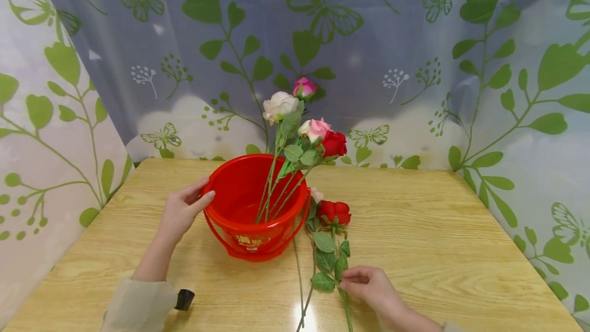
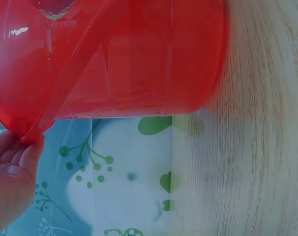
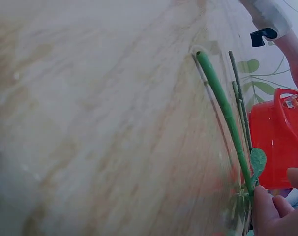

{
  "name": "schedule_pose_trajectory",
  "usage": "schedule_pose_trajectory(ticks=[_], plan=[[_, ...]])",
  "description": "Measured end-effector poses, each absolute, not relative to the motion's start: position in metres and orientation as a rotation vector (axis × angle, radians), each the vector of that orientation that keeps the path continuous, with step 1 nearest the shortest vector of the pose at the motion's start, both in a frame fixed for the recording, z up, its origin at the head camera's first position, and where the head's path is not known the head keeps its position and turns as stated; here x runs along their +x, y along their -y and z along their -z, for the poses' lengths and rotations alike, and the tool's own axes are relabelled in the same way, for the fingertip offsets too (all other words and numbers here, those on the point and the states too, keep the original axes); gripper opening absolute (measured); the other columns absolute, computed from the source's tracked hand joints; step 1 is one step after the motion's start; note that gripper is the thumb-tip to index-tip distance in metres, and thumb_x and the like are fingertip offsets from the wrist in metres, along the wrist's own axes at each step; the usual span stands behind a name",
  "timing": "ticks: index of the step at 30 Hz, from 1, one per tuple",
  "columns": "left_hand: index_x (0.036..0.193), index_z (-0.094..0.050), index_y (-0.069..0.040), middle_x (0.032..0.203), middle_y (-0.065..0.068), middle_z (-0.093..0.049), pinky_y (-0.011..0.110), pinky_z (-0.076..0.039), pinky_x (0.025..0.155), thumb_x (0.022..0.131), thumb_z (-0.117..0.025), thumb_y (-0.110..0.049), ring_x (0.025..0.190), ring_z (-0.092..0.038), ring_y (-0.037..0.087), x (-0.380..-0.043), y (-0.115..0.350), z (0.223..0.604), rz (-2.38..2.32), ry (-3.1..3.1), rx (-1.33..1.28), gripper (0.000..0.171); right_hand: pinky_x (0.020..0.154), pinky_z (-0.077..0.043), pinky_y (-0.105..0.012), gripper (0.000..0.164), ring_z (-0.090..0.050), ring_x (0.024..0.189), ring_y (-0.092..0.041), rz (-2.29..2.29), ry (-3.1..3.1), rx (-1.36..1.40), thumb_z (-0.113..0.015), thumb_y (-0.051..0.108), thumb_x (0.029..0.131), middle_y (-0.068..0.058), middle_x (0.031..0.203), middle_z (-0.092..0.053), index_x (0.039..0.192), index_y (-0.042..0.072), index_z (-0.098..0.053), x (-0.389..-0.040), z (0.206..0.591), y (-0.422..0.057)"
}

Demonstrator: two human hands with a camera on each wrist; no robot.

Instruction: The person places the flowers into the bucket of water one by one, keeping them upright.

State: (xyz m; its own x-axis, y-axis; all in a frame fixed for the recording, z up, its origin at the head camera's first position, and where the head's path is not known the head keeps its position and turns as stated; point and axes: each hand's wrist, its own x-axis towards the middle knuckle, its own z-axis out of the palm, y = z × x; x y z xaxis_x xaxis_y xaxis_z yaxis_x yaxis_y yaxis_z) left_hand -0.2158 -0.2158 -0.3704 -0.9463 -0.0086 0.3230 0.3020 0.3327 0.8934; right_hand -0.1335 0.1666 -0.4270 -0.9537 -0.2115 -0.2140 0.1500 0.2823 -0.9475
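No text can be read with certainty. The only lettering stands on the red bucket: in the head view, large gold characters, Chinese in look, run across the front wall below the rim, too small and blurred to make out. Just under them is a small white label, its print too fine to read. The right wrist view shows the same gold characters on the wall, cut by the picture's edge, beside the white label with dark marks. In the left wrist view, a pale-edged patch on the bucket is cut off at the top, its content illegible.
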Motion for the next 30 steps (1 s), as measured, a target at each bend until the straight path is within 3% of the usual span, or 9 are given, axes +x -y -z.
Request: schedule_pose_trajectory(ticks=[14,30], plan=[[0.125,-0.047,0.005,0.126,0.017,-0.046,0.016,-0.044,0.078,0.083,-0.063,-0.023,0.113,-0.046,0.028,-0.215,0.216,0.370,1.673,2.319,-0.251,0.053,0.067,-0.052,-0.034,0.032,-0.060,0.076,-0.020,1.684,-2.152,-0.021,-0.062,0.007,0.081,-0.007,0.083,-0.062,0.102,-0.015,-0.055,-0.139,0.430,-0.167],[0.125,-0.047,0.005,0.126,0.016,-0.047,0.017,-0.044,0.078,0.083,-0.063,-0.024,0.112,-0.046,0.029,-0.216,0.216,0.371,1.666,2.328,-0.248,0.053,0.067,-0.053,-0.032,0.025,-0.060,0.072,-0.018,1.738,-2.203,0.013,-0.063,-0.001,0.077,-0.006,0.075,-0.061,0.094,-0.017,-0.054,-0.145,0.439,-0.171]])
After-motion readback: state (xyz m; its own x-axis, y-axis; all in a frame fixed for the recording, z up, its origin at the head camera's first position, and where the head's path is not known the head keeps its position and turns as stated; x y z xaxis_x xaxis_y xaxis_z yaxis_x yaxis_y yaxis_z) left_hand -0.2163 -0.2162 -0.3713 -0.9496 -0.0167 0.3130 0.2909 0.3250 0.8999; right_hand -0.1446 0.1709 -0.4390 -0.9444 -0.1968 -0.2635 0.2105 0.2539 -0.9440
